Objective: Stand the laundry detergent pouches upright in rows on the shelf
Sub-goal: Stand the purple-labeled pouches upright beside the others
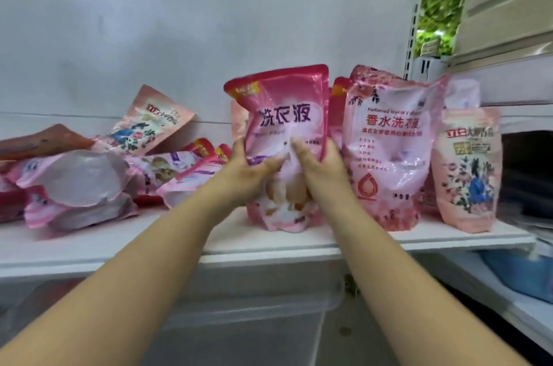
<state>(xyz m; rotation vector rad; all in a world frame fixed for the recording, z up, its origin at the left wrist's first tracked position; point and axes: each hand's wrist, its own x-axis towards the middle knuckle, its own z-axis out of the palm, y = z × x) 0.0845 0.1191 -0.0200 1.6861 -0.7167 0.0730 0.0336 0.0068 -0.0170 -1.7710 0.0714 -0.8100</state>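
A pink detergent pouch (284,114) with a red top band stands upright at the middle of the white shelf (269,241). My left hand (248,174) grips its left side and my right hand (321,168) grips its right side, thumbs on its front. To its right stand a larger pink pouch (389,150) and a floral pouch (468,171), both upright, with more pouches partly hidden behind them. On the left of the shelf, several pouches (80,180) lie flat in a heap, and one floral pouch (149,123) leans against the back wall.
A white back panel (179,36) closes the shelf behind. A slotted upright post (411,33) marks the shelf's right end, with another shelf unit (508,21) beyond it. A clear plastic bin (254,300) sits below the shelf edge.
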